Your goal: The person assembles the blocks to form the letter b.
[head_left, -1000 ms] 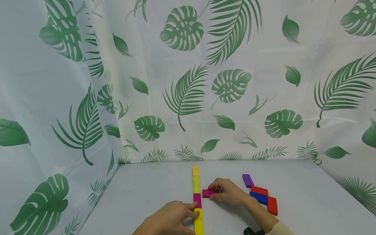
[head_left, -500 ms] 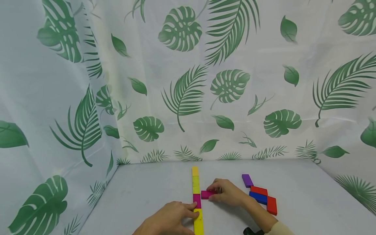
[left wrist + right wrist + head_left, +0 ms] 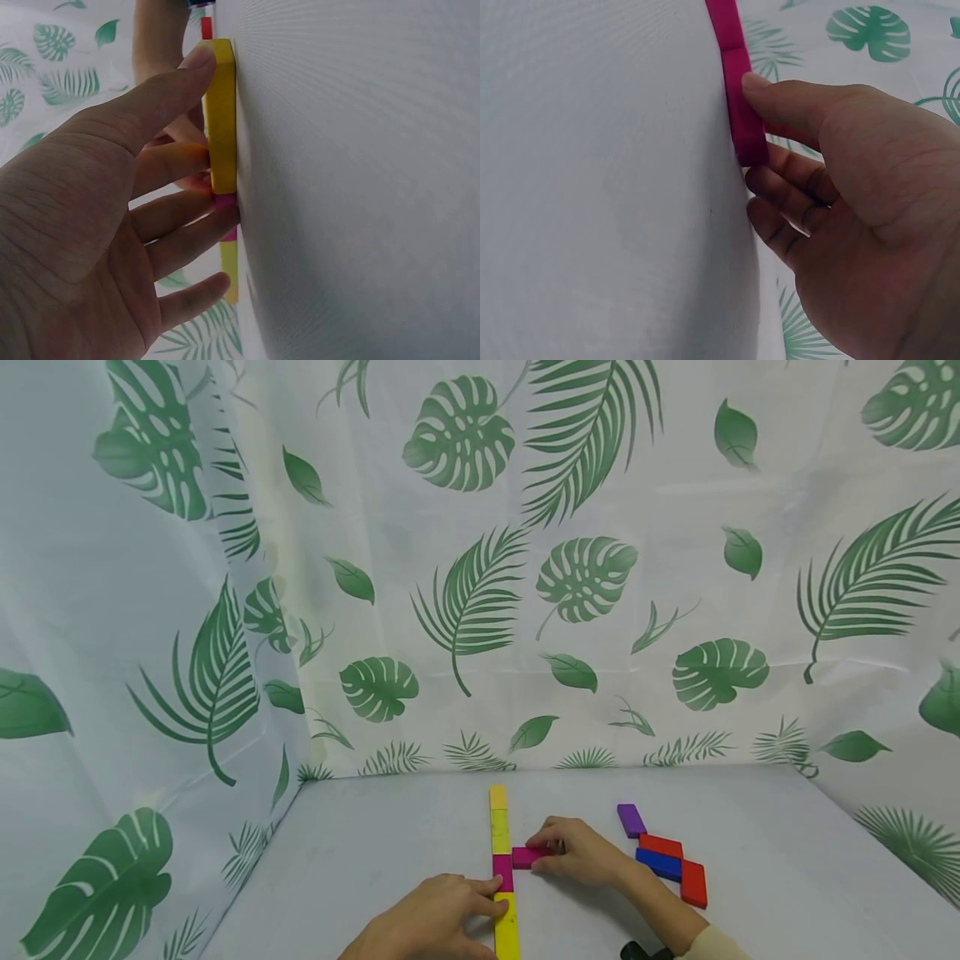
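Note:
A straight row of flat blocks runs away from me: a yellow block [image 3: 507, 937] nearest, then a magenta block [image 3: 503, 870], a yellow-green block [image 3: 499, 832] and an orange-yellow block [image 3: 498, 797]. My left hand [image 3: 435, 912] lies along the row's left side, fingertips on the near yellow and magenta blocks. In the left wrist view its thumb [image 3: 196, 58] touches the yellow block's near end, with the fingers fairly straight. Between thumb and fingers, my right hand [image 3: 581, 853] pinches a second magenta block [image 3: 524, 858]. That block lies crosswise, its left end against the row's magenta block.
On the white table [image 3: 375, 835], to the right, lie a purple block [image 3: 632, 820], a red block [image 3: 662, 846], a blue block [image 3: 659, 864] and another red block [image 3: 693, 884]. A leaf-patterned curtain [image 3: 480, 610] stands behind.
My right hand has slid the pinched magenta block slightly left and nearer to me, closing the gap to the row. My left hand has stayed in place on the row.

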A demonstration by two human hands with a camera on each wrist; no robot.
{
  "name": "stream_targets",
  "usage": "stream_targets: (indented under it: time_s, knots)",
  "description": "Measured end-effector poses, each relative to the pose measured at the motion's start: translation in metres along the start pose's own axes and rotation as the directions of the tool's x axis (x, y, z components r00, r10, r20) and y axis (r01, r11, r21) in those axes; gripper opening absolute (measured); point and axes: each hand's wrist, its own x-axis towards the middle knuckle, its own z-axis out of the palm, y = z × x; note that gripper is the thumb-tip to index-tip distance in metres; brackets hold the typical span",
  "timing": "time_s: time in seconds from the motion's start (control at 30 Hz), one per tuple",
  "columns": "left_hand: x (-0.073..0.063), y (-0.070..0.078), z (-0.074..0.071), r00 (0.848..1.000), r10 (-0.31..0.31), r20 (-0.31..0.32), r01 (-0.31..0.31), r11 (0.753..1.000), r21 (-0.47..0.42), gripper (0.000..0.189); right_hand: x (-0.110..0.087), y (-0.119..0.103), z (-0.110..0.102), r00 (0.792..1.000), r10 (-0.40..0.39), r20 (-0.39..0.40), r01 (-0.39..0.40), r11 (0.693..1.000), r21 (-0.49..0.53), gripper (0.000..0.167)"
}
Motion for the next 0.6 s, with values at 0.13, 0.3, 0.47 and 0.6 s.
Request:
stream_targets:
  time_s: [0.13, 0.3, 0.47, 0.6]
  knots:
    - [0.0005, -0.0005, 0.0001, 1.000, 0.007, 0.008, -0.007, 1.000, -0.019, 0.061, -0.0002, -0.0001, 0.0004, 1.000, 0.000, 0.004, 0.000, 1.000, -0.006, 0.030]
    - [0.0011, -0.0021, -0.0003, 1.000, 0.022, 0.008, -0.022, 1.000, -0.019, 0.061, 0.0000, -0.0014, -0.0001, 1.000, 0.003, 0.007, -0.003, 1.000, 0.005, 0.030]
    - [-0.0002, -0.0025, -0.0006, 0.999, 0.041, -0.003, -0.041, 0.999, -0.009, 0.061, 0.0004, -0.0031, -0.0001, 1.000, 0.012, 0.010, -0.012, 1.000, 0.007, 0.030]
    - [-0.0013, -0.0011, -0.0015, 0.999, 0.042, -0.005, -0.042, 0.999, -0.002, 0.061, 0.0001, -0.0033, 0.0007, 1.000, 0.012, 0.010, -0.012, 1.000, 0.008, 0.030]
